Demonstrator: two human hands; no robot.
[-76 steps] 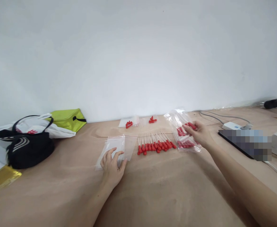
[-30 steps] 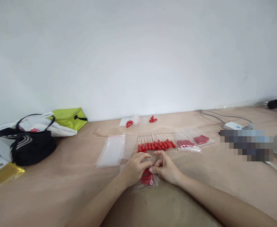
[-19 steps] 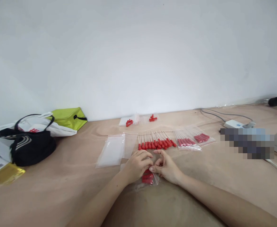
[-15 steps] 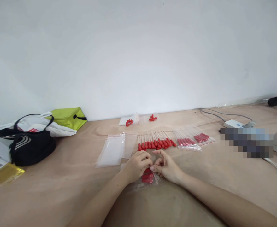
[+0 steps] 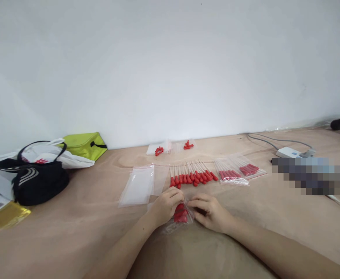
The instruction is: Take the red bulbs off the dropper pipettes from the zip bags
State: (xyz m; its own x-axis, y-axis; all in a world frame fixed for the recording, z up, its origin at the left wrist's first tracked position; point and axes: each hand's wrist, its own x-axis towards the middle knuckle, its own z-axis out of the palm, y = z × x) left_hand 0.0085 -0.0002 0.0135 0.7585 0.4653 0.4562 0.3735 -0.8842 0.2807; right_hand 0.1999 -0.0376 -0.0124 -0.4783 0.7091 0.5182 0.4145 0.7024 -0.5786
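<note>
The bag work seems best done with the left hand (image 5: 167,205) pressing the film down lightly while the right hand (image 5: 212,214) runs along the zip edge, both clear of the sticks' slim shafts. The left fingers curl over the bag's upper side, touching it; whether they pinch it cannot be told. The right hand is half open, thumb and fingers parted at the bag's right edge, contact unclear. Between them the clear plastic zip bag (image 5: 189,218) lies on the wooden worktop (image 5: 79,224), with bulbous red ends (image 5: 181,218) showing through. Just beyond lies a row of loose pale sticks with red bulbs (image 5: 194,177); flat clear plastic bags (image 5: 139,188) lie to its left, filled clear bags (image 5: 236,181) to its right.
</note>
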